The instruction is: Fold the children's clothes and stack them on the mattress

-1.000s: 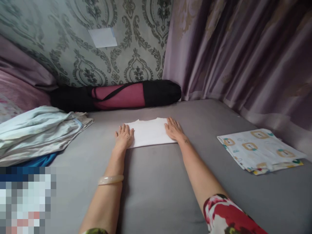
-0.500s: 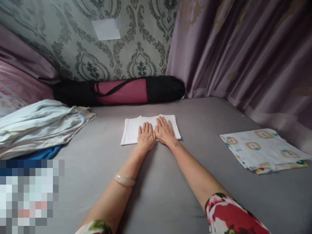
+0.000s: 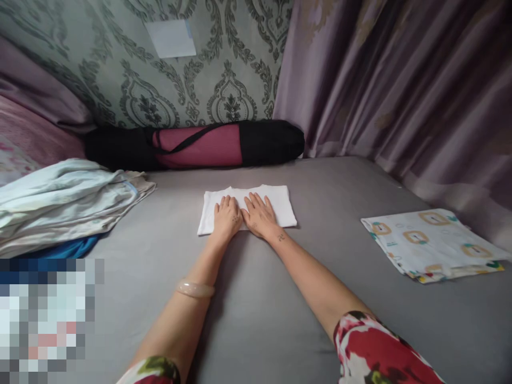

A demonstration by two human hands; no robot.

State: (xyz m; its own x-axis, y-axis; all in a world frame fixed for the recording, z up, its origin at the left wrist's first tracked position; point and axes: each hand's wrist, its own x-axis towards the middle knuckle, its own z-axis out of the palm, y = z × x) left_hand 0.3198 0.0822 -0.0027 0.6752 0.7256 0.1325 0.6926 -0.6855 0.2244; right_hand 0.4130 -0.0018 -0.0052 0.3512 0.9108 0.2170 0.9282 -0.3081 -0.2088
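A white folded cloth [image 3: 283,205] lies flat on the grey sheet [image 3: 256,298] in the middle of the view. My left hand [image 3: 228,217] rests palm down on its left half, fingers extended. Beside it, my right hand [image 3: 260,215] presses flat on the middle of the cloth, fingers spread. The two thumbs are close together near the cloth's front edge. A pale bangle sits on my left forearm.
A black and pink long bag [image 3: 200,145] lies along the patterned wall. Rumpled pale fabric [image 3: 68,197] with blue cloth [image 3: 72,247] is at left; a folded printed cloth [image 3: 436,242] lies at right. Purple curtains [image 3: 380,80] hang at the right.
Both hands have slid left across the white cloth, still flat on it. The cloth looks the same. The view has tilted slightly downward.
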